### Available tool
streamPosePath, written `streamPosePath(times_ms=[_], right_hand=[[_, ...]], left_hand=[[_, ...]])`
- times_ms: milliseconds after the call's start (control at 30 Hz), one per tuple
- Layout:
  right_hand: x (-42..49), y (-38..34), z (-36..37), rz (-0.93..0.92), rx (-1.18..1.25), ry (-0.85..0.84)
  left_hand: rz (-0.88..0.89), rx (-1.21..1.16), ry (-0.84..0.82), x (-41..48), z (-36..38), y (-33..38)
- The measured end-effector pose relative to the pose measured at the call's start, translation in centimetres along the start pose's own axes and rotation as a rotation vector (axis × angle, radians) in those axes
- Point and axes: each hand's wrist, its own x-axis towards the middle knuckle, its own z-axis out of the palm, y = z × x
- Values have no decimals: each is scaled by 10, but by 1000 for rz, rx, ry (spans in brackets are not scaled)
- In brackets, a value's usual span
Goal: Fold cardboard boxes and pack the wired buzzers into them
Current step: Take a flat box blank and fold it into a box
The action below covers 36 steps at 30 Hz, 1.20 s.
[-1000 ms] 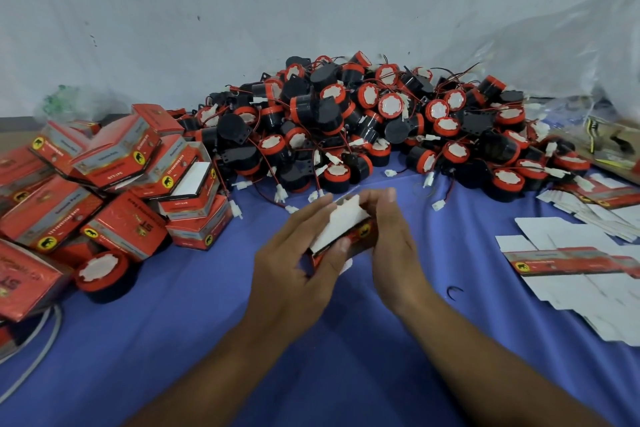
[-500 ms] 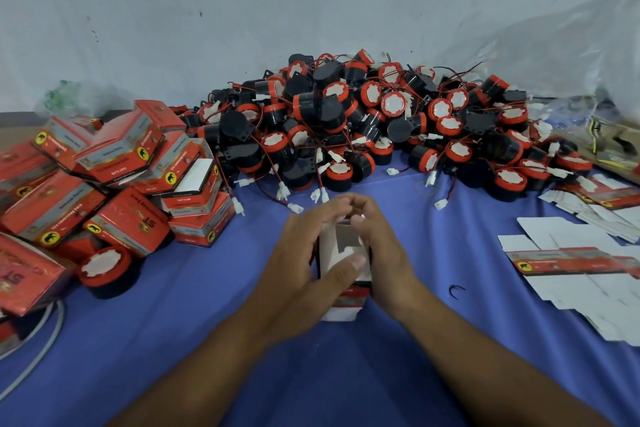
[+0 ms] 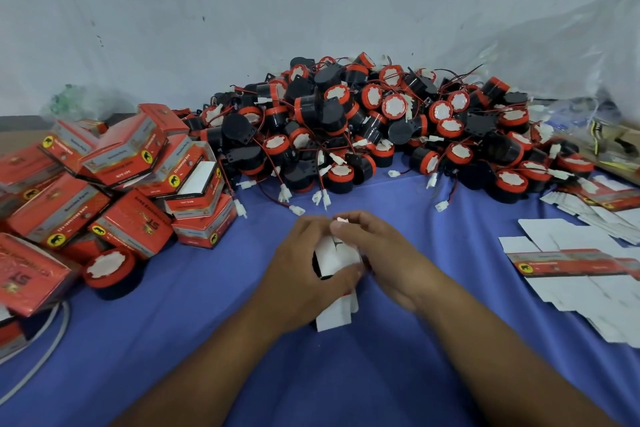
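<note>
A cardboard box (image 3: 330, 253), flat a second ago, is now gripped opened-out between the curled left hand (image 3: 301, 263) and right hand (image 3: 377, 253) over the blue bench (image 3: 381, 374), its white end flaps apparently being closed, with the wired buzzers (image 3: 363, 125) heaped behind, none yet packed inside.

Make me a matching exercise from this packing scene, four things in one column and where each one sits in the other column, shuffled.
Things
1. pile of buzzers
2. folded red boxes
3. flat cardboard sheets
4. half-folded box

Places
A. gripped between the left hand and right hand
B. right side of the blue cloth
C. back, in the middle
D. left side of the cloth

Pairs: 1-C, 2-D, 3-B, 4-A
</note>
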Motion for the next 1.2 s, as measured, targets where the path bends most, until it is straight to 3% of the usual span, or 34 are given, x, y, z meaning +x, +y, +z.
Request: streamPosePath(times_ms=[267, 433, 633, 833, 1033, 1200], right_hand=[[-4, 1, -9, 24, -163, -62], [-3, 2, -3, 22, -82, -73], [-10, -8, 9, -113, -182, -96], [-16, -8, 16, -207, -286, -91], [-13, -11, 5, -33, 182, -263], [-11, -11, -3, -31, 373, -275]], left_hand=[[60, 112, 90, -5, 12, -6], [121, 161, 172, -5, 11, -7], [367, 321, 317, -3, 10, 0], [426, 415, 346, -1, 7, 2], [331, 374, 296, -1, 3, 4], [341, 265, 222, 0, -3, 4]])
